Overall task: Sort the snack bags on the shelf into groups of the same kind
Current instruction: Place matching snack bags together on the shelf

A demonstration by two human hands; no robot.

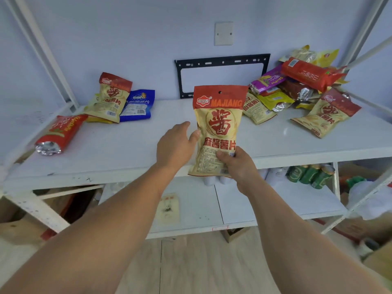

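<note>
White shelf (148, 145) is half sorted: right hand (237, 164) pinches a Majiang bag (218, 124) upright, probably headed to its twin (112, 96) on the left, left hand (176, 143) open beside it.

Both forearms are bare to the frame's edge, with no sleeves showing. The left hand (175, 145) and right hand (238, 166) wear nothing.

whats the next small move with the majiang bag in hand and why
Probably carry the held MAJIANG bag left and lay it by the matching bag on the shelf. The right hand has a grip on its lower edge, the left hand touches its side, and that left bag looks the same kind, apart from the mixed pile.
</note>
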